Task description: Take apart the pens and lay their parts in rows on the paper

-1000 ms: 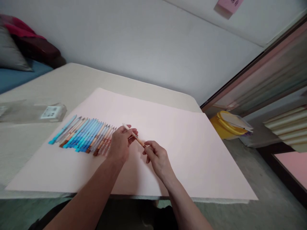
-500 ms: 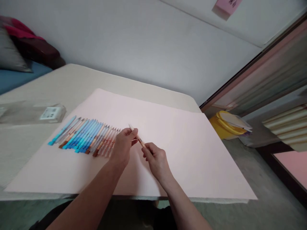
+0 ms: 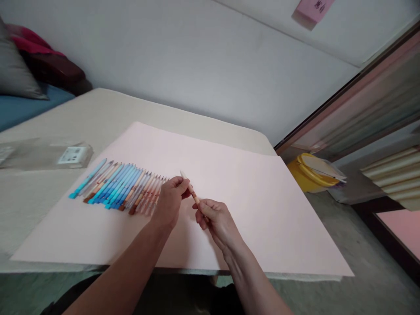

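Between my two hands is a slim pen (image 3: pixel 194 195) with a whitish upper end and a tan and brown barrel, tilted up to the left. My left hand (image 3: pixel 171 197) pinches it near the whitish end. The fingers of my right hand (image 3: pixel 215 216) are closed around its lower part, hiding that end. Left of my left hand, a row of pens (image 3: pixel 121 186) in blue, turquoise, brown and pale pink lies side by side on a pale pink sheet (image 3: pixel 256 210). My left hand covers the row's right end.
A clear plastic package (image 3: pixel 42 154) with a white label lies on the table (image 3: pixel 114 103) at left. The wall (image 3: pixel 170 52) rises behind the table. A yellow bucket (image 3: pixel 306 175) stands on the floor at right, and a grey cushion (image 3: pixel 19 65) is at far left.
The pen has turned a little in my fingers, so its brown markings face me more. My right hand has shifted slightly down and right; my left hand keeps its pinch.
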`<state>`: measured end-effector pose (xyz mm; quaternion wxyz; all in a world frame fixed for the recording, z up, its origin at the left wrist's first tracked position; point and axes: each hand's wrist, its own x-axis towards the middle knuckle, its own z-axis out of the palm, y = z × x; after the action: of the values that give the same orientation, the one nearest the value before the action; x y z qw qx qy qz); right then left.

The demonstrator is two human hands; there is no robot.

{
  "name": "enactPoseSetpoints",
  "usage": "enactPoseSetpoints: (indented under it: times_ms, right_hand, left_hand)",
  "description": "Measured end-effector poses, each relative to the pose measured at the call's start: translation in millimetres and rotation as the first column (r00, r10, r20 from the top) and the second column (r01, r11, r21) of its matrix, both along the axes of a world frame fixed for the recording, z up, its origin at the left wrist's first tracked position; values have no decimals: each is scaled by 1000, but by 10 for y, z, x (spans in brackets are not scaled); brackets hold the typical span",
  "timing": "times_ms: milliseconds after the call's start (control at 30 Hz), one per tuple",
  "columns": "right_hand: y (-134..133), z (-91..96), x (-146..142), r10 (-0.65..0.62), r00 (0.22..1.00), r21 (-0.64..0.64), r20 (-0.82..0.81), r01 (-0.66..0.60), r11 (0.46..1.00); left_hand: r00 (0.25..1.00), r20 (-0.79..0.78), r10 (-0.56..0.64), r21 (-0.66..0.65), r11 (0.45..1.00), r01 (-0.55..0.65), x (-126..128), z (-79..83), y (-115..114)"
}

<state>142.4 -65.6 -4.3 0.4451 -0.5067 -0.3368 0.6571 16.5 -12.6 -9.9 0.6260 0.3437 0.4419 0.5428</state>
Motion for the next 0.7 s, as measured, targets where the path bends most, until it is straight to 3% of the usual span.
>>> enactPoseSetpoints:
  times_ms: [233,367,433,533,700]
  right_hand:
    - [7,-65,12,12,935,-134,-354,-64,989]
    - [11,-79,0,7,913,-151,-408,-75,986]
    - [17,-60,-7,8,945,-142,-326,-57,988]
    - [29,-14,-15,-12,997,-46,-70,9,999]
    - [13,-5,-23,-84,948,193,308,24,981]
  left_hand:
    - [999,49,-16,-3,1000,16,2,27,-22]
    - [998,62,-30,11,1000,29,5,28,-19]
    - [997,75,-14,-4,1000,14,8,25,-13]
    - [997,72,13,-16,1000,-12,16,23,-12]
    - [1000,9,-12,22,1000,12,28,34,-37]
